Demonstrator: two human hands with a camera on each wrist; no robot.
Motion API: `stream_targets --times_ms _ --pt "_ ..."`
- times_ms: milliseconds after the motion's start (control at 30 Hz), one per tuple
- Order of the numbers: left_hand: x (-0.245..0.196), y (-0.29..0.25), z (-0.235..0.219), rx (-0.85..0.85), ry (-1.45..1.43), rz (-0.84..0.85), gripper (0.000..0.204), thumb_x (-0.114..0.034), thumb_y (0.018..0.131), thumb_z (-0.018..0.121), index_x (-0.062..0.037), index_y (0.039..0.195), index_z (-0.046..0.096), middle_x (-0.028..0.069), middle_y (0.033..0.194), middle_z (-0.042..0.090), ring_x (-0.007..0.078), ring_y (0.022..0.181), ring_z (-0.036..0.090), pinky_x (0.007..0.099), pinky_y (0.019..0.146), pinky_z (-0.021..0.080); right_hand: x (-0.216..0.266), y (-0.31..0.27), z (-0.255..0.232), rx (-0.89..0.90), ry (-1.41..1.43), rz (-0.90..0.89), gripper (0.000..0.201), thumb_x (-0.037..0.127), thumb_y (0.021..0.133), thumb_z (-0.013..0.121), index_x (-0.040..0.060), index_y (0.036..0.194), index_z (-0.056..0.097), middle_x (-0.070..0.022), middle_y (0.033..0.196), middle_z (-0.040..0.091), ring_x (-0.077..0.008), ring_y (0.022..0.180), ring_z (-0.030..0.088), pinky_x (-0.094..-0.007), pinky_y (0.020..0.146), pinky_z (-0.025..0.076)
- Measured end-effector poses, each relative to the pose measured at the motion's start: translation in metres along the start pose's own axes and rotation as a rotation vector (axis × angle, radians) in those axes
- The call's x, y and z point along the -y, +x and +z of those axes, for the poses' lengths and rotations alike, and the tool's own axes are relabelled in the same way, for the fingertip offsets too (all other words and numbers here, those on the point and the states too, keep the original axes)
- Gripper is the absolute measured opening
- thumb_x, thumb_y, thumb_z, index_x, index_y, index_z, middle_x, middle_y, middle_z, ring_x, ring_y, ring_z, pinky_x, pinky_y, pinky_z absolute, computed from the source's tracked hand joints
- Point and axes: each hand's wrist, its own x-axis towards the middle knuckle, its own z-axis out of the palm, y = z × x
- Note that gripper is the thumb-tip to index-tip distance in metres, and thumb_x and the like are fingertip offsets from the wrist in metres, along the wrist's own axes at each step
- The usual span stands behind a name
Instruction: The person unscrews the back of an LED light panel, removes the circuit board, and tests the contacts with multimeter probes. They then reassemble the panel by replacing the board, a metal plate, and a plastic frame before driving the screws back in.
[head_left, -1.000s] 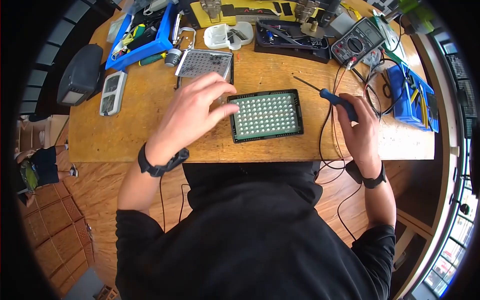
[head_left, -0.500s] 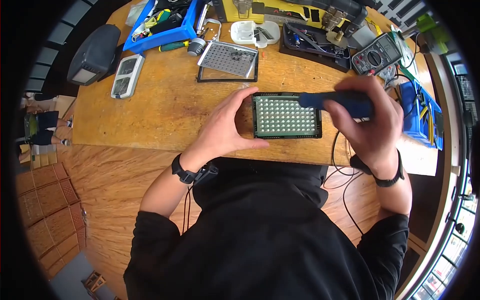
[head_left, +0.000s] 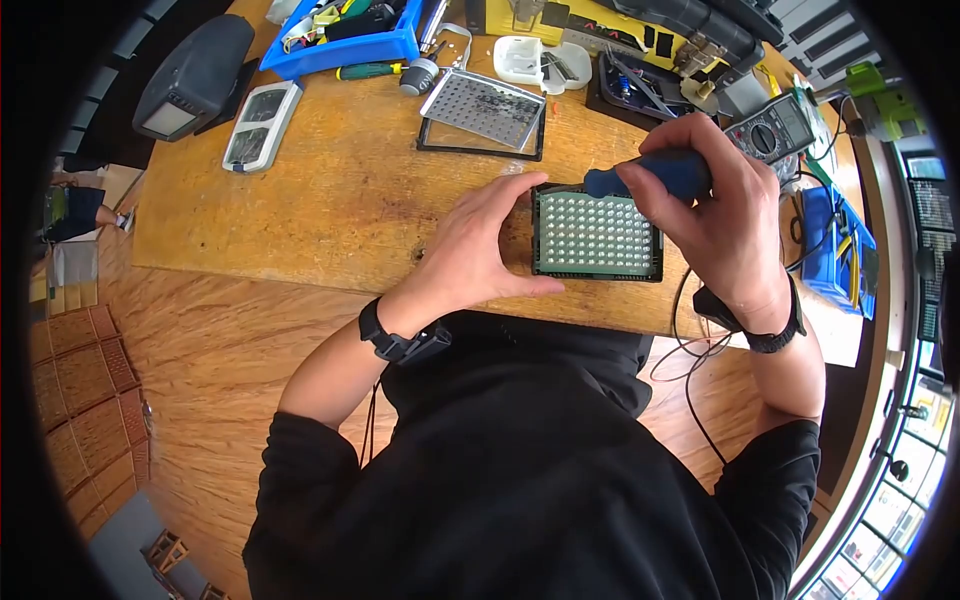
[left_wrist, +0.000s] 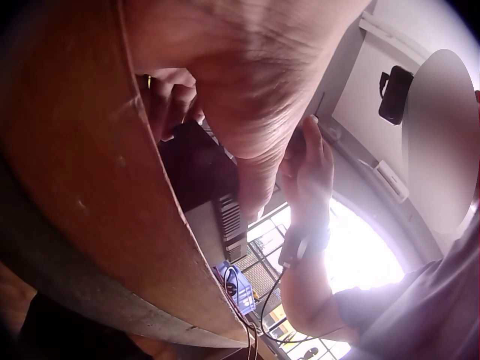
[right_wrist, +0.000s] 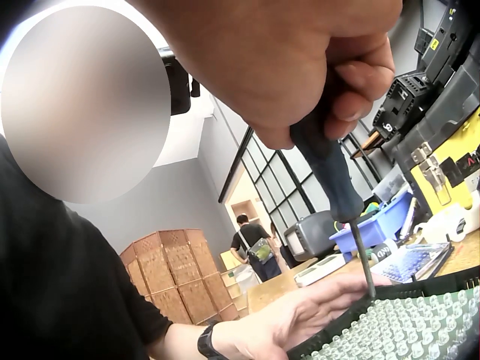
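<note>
"Hands?"
"Left hand (head_left: 468,250), spread wide, grips the light panel (head_left: 595,238), near middle; right hand (head_left: 738,218) curls round a screwdriver (head_left: 675,177)."
"Containers?"
"Blue bin (head_left: 345,54), far left, holding tools (head_left: 372,20); smaller blue box (head_left: 819,235), right, likewise; white case (head_left: 513,72), far middle, small grey pieces (head_left: 557,68)."

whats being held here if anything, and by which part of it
The right hand grips a screwdriver by its blue handle; the left hand holds the LED panel by its left end in the head view.

Head view looks down on the table (head_left: 330,215); tilted wrist views sit close; head and right share the LED panel (head_left: 590,235)
</note>
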Motion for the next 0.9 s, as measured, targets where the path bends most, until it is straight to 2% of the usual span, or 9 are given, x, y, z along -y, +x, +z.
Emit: stream_targets --times_ms 133,200,567,667,767,833,867,900 --pt "0.0 0.0 0.0 0.007 -0.006 -0.007 0.114 -0.045 0.069 0.102 -0.0161 0.163 0.045 0.0168 0.155 0.06 0.0392 0.143 0.058 0.0507 0.122 0.044 0.002 0.0 0.0 0.006 -0.01 -0.008 0.035 0.029 0.091 0.092 0.0067 0.106 0.069 -0.011 0.075 0.071 -0.0295 0.068 0.076 -0.0361 0.062 0.059" --pt "-0.002 0.001 -0.001 0.003 0.018 0.019 0.112 -0.051 0.071 0.1 -0.0094 0.16 0.047 0.022 0.153 0.06 0.0413 0.139 0.06 0.0511 0.12 0.045 0.001 0.0 0.0 0.015 -0.005 -0.002 0.035 0.029 0.092 0.092 0.0067 0.106 0.069 -0.0112 0.075 0.071 -0.0297 0.069 0.077 -0.0361 0.063 0.059" --pt "-0.003 0.001 -0.002 -0.001 0.029 0.026 0.112 -0.049 0.071 0.101 -0.0105 0.16 0.046 0.0208 0.153 0.061 0.0411 0.139 0.06 0.051 0.12 0.044 0.002 0.006 0.0 0.029 0.004 -0.032 0.034 0.027 0.092 0.091 0.0061 0.103 0.068 -0.0118 0.077 0.072 -0.0301 0.072 0.077 -0.0368 0.064 0.059" --pt "-0.003 0.001 -0.002 0.004 0.022 0.025 0.111 -0.049 0.071 0.1 -0.0107 0.16 0.046 0.0206 0.153 0.06 0.0411 0.14 0.059 0.051 0.12 0.044 0.004 0.013 -0.003 0.11 -0.02 -0.019 0.03 0.021 0.092 0.09 0.004 0.107 0.07 -0.0126 0.085 0.075 -0.0292 0.075 0.077 -0.0363 0.069 0.059" --pt "-0.003 0.001 -0.002 0.006 0.013 0.025 0.111 -0.049 0.071 0.1 -0.0108 0.161 0.046 0.0204 0.154 0.06 0.041 0.14 0.059 0.0511 0.121 0.044 0.009 0.026 -0.005 0.155 -0.04 -0.114 0.029 0.017 0.093 0.089 0.0041 0.108 0.068 -0.0126 0.089 0.075 -0.0313 0.08 0.078 -0.039 0.071 0.06" --pt "-0.004 0.001 -0.002 0.003 0.014 0.024 0.111 -0.049 0.071 0.1 -0.0108 0.161 0.046 0.0202 0.154 0.06 0.0408 0.141 0.059 0.0511 0.121 0.044 0.017 0.039 -0.01 0.254 0.006 -0.225 0.029 0.012 0.093 0.086 0.0044 0.111 0.065 -0.0126 0.094 0.075 -0.0322 0.085 0.078 -0.0409 0.076 0.06" --pt "-0.005 0.002 -0.003 0.017 0.004 0.01 0.111 -0.048 0.072 0.1 -0.0104 0.161 0.045 0.0208 0.155 0.059 0.0409 0.141 0.059 0.0508 0.121 0.044 0.018 0.042 -0.01 0.296 -0.02 -0.231 0.028 0.007 0.094 0.083 0.0047 0.112 0.063 -0.0116 0.098 0.072 -0.0325 0.091 0.077 -0.0417 0.079 0.06" --pt "-0.006 0.002 -0.004 0.032 -0.006 -0.005 0.111 -0.048 0.072 0.1 -0.0099 0.161 0.045 0.0213 0.155 0.059 0.0411 0.142 0.058 0.0506 0.121 0.045 0.018 0.045 -0.01 0.293 -0.019 -0.232 0.028 0.007 0.094 0.083 0.0047 0.112 0.063 -0.0116 0.098 0.072 -0.0325 0.091 0.077 -0.0417 0.079 0.06"
